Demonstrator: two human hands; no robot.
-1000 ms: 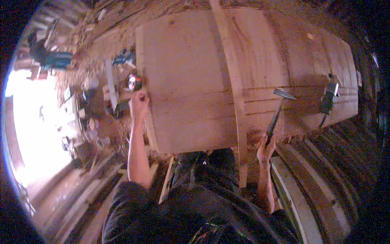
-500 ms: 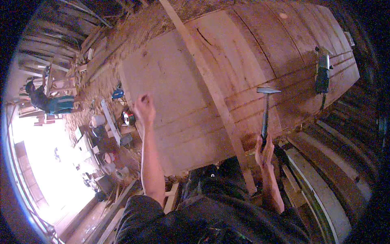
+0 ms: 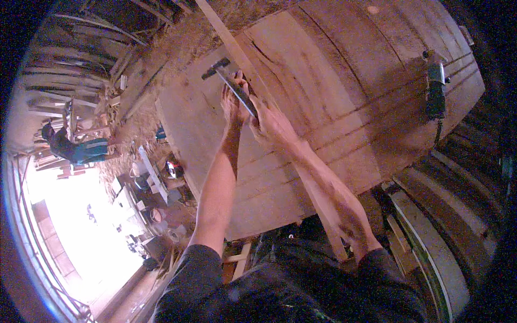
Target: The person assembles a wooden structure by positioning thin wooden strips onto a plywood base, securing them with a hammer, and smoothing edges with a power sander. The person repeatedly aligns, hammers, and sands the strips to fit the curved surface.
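Note:
My right hand (image 3: pixel 272 124) grips a hammer (image 3: pixel 235 89) by its handle. The metal head tilts up and to the left, above the board. Close beside it, my left hand (image 3: pixel 233 107) reaches to the edge of a long narrow wooden strip (image 3: pixel 229 37). Its fingers are bent together near the strip and partly covered by the hammer; whatever they pinch is too small to make out. The strip lies slantwise over a broad wooden panel surface (image 3: pixel 194 113), passing beneath my right forearm.
A power tool (image 3: pixel 435 91) with a dark grip rests on the panel's right end. Planks (image 3: pixel 431 231) lie at the lower right. A red and black object (image 3: pixel 173 169) and a metal-coloured bar (image 3: pixel 152 172) are left of the panel. Another person (image 3: pixel 81 148) is at the far left.
My right hand has swung the hammer up and left across the strip. My left hand has moved right and forward, from the panel's left part to the strip. The view has shifted slightly.

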